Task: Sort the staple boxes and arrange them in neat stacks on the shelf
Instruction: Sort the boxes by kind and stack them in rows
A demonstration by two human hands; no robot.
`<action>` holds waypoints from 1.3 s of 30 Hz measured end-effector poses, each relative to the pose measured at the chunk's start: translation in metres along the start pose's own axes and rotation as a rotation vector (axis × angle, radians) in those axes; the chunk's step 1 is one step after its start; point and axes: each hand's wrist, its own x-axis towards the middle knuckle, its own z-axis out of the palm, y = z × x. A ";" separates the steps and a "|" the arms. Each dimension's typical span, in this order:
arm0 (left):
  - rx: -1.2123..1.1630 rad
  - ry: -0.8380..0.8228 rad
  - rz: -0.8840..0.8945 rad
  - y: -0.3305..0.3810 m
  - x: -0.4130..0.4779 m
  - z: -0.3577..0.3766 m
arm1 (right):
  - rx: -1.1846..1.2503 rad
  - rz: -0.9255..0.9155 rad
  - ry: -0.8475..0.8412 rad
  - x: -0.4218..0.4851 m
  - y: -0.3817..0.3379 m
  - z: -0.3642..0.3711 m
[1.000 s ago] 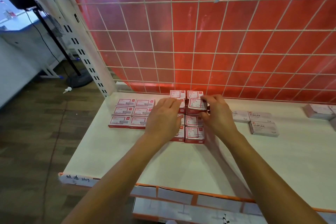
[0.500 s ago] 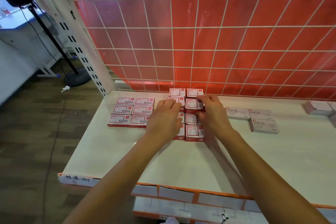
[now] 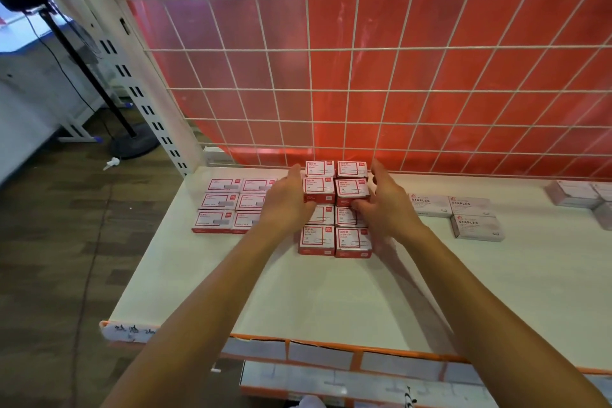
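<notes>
White shelf (image 3: 298, 295), staple boxes (image 3: 352, 242) atop

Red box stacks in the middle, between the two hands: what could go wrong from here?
1. The second-row stacks seem to stand higher than their neighbours. A sideways squeeze from the left hand and the right hand might skew or topple their top boxes.
2. The left hand lies close beside the flat red boxes on its left. A careless pull back could nudge those rows out of line.
</notes>
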 end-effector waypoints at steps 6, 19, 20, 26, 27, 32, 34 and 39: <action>0.044 -0.093 0.036 0.006 0.008 -0.004 | 0.037 0.017 -0.182 0.021 0.010 0.011; 0.183 -0.191 0.095 0.010 0.017 -0.002 | -0.150 -0.105 -0.180 0.037 0.026 0.017; 0.207 -0.210 0.123 0.011 0.019 -0.004 | -0.176 -0.125 -0.183 0.038 0.022 0.011; 0.253 -0.392 0.210 0.016 0.041 -0.016 | -0.242 -0.170 -0.316 0.051 0.002 -0.014; 0.257 -0.389 0.225 0.017 0.043 -0.016 | -0.240 -0.151 -0.338 0.053 0.002 -0.014; 0.240 -0.318 0.267 0.017 0.046 -0.017 | -0.161 -0.128 -0.335 0.054 0.006 -0.012; 0.228 -0.318 0.267 0.017 0.045 -0.015 | -0.141 -0.136 -0.316 0.055 0.009 -0.011; 0.179 -0.318 0.253 0.016 0.038 -0.005 | -0.135 -0.155 -0.307 0.052 0.014 -0.004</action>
